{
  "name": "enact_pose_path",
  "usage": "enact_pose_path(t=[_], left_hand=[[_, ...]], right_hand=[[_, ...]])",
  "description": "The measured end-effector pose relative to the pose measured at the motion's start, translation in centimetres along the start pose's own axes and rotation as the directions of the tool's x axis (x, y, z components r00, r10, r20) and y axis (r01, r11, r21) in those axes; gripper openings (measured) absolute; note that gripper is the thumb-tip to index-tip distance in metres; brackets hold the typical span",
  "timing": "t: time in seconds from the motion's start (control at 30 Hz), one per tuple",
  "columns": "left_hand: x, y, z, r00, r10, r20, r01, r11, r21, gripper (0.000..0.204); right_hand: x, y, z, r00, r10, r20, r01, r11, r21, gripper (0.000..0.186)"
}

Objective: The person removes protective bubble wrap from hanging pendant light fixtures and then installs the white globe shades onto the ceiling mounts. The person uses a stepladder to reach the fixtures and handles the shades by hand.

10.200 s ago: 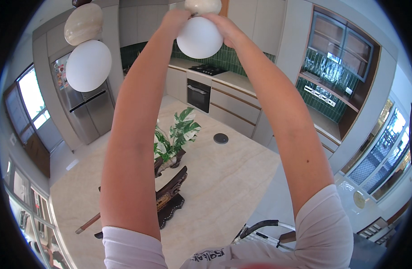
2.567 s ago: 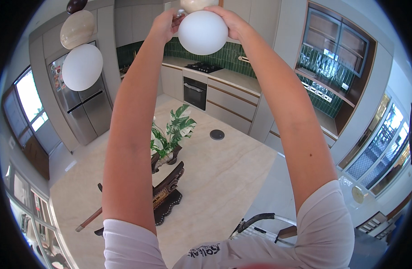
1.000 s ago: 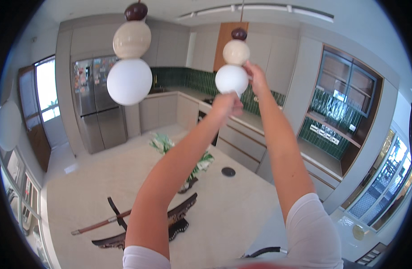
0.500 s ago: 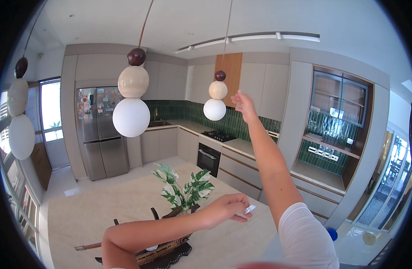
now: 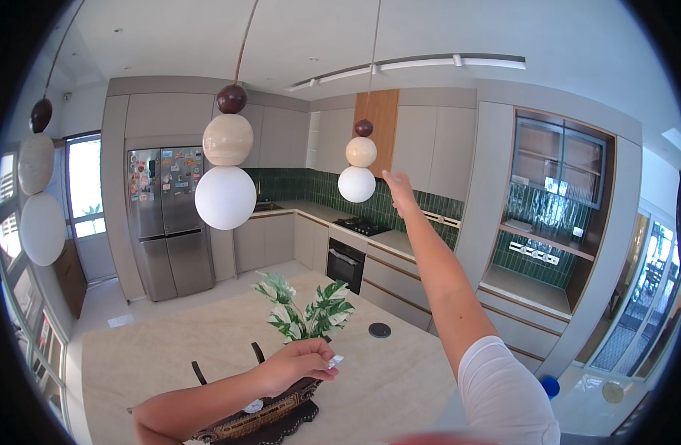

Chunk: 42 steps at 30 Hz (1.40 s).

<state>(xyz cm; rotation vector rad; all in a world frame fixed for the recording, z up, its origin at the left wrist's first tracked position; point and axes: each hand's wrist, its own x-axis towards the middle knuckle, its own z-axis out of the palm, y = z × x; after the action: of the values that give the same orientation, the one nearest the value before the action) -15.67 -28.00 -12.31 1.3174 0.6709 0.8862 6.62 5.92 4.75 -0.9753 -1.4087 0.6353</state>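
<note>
My left hand point(image 5: 300, 362) is closed around a small white piece point(image 5: 336, 361) that looks like paper or tissue; its kind is hard to make out. This hand hovers over a carved dark wooden object point(image 5: 277, 419) on the pale counter, just in front of a plant with green and white leaves point(image 5: 329, 310). My right arm reaches far forward and up. At its end the right hand point(image 5: 401, 196) has a finger stretched out beside the white globe of a pendant lamp point(image 5: 356, 184), with a visible gap between them. I see nothing in that hand.
Two more pendant lamps, one nearer point(image 5: 225, 198) and one at far left point(image 5: 42, 230), hang over the pale stone counter point(image 5: 133, 363). A dark round disc point(image 5: 379, 330) is set on the counter. Beyond stand a steel fridge point(image 5: 173, 259), an oven point(image 5: 345, 267) and a hob point(image 5: 361, 226).
My left hand has moved left and slightly down with the white piece, uncovering the dark disc. My right hand has dropped a little, its fingers now pointing toward the lamp.
</note>
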Motion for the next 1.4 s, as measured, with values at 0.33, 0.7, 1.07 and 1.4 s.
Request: enact_pose_path(t=[0.33,0.7,1.07,1.4], left_hand=[[-6.2,-1.3,1.4,0.965,0.100,-0.241,-0.139,0.979,-0.150,0.013],[-17.0,-16.0,8.3,0.758,0.016,-0.652,-0.259,0.925,-0.279,0.007],[-12.0,-26.5,17.3,0.772,-0.296,-0.562,0.077,0.922,-0.379,0.007],[-3.5,-25.9,20.5,0.882,-0.270,-0.386,0.141,0.934,-0.330,0.003]], right_hand=[[-3.6,-0.3,-1.0,0.995,-0.039,-0.091,0.043,0.998,0.034,0.094],[-27.3,-3.4,-12.7,0.426,-0.455,0.782,0.878,0.417,-0.235,0.053],[-46.6,10.3,-28.6,0.335,0.563,0.756,0.524,0.555,-0.646,0.057],[-57.2,14.1,-35.4,0.814,0.465,0.349,0.030,0.565,-0.824,0.052]])
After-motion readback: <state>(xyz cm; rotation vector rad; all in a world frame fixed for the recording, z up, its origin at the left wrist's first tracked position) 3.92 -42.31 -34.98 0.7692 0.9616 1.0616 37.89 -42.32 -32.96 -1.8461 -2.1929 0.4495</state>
